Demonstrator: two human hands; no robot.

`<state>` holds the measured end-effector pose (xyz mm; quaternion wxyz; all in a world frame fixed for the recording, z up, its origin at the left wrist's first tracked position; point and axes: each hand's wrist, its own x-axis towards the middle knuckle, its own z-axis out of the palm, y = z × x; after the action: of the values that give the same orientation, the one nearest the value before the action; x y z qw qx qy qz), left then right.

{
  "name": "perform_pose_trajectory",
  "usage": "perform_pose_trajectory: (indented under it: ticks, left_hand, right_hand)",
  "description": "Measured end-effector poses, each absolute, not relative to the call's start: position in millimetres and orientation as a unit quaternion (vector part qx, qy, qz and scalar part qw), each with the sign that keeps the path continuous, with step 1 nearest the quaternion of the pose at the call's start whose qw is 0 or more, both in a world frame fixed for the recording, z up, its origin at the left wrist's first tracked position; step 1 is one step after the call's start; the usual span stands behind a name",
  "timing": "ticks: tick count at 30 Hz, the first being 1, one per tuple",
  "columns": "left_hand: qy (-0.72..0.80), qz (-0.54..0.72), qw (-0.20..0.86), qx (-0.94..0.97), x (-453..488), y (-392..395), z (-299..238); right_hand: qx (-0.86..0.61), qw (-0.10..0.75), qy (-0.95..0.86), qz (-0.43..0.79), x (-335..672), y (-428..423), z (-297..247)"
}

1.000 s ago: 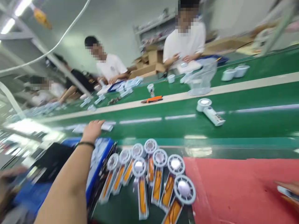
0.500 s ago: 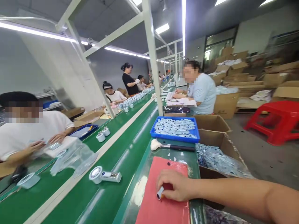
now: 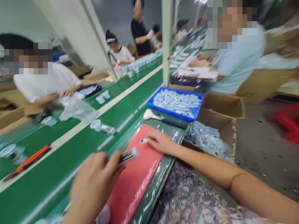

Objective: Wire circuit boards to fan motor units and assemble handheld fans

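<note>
My left hand [image 3: 98, 177], blurred, is closed around a light-coloured plastic handle part [image 3: 130, 154] with a dark inside, held above the red mat [image 3: 137, 174]. Its far end sticks out past my fingers. My right hand [image 3: 161, 141] rests at the far part of the mat and pinches a small light-blue plastic piece [image 3: 145, 141] with a dark spot at its end. On the green belt lies a similar device [image 3: 102, 127] with a round head and an open handle. Pale round parts [image 3: 104, 214] show below my left wrist, partly hidden.
Beyond the mat are a white-headed, black-handled tool [image 3: 167, 119] and a blue tray [image 3: 150, 104] of light-blue pieces. A cardboard box [image 3: 233, 137] of bagged pieces stands at right. Orange-handled pliers [image 3: 32, 160] lie on the belt's pale strip. Co-workers sit across and ahead.
The view has tilted down and shifted. My left hand has come into view holding the handle part. My right hand still pinches the small piece over the red mat.
</note>
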<state>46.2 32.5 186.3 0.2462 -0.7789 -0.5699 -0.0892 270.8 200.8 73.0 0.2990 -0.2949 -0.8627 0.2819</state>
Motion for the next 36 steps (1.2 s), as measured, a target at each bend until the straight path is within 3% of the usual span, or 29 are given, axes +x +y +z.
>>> perform_pose_trajectory:
  ticks: [4, 8, 13, 17, 22, 29, 36]
  left_hand:
    - [-0.597, 0.018, 0.146, -0.789, 93.2, 50.6, 155.1]
    - [-0.664, -0.045, 0.033, -0.746, 93.0, 56.4, 140.2]
    - [-0.682, -0.14, -0.046, -0.716, 93.1, 48.3, 136.7]
    - [-0.66, -0.233, -0.062, -0.711, 99.1, 46.4, 134.7]
    - [-0.653, -0.282, -0.076, -0.699, 102.3, 46.8, 135.0]
    - [-0.671, -0.268, -0.068, -0.688, 109.2, 41.8, 135.8]
    - [-0.669, -0.235, -0.022, -0.704, 128.0, 19.6, 130.6]
  right_hand:
    - [-0.305, 0.338, -0.809, 0.371, 295.8, 212.5, 69.9]
    - [-0.256, 0.36, -0.811, 0.384, 314.0, 206.5, 86.1]
    - [-0.166, 0.321, -0.879, 0.312, 299.4, 187.6, 108.0]
    - [-0.115, 0.246, -0.941, 0.202, 282.0, 176.7, 111.0]
    - [-0.114, 0.237, -0.94, 0.216, 281.9, 173.5, 110.2]
    - [-0.176, 0.193, -0.825, 0.501, 280.9, 180.2, 92.0]
    - [-0.084, 0.129, -0.911, 0.382, 297.8, 171.2, 92.2]
